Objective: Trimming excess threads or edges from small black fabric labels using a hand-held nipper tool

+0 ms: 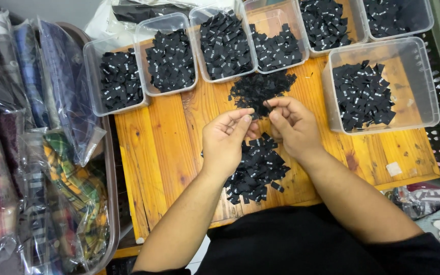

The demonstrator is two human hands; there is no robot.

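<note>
Two hands above a pile of black labels (256,168), left hand (226,142) and right hand (291,125) pinching one label (262,108) together, clear boxes (383,84) holding sorted labels on wooden table (164,147).

Hands (258,130) together (fingers pinched)

This looks like a small clothes workshop. Clear plastic boxes (120,81) full of little black cloth labels (258,168) sit on a wooden table (164,147). Folded clothes in plastic bags (52,153) are piled beside it.
</note>
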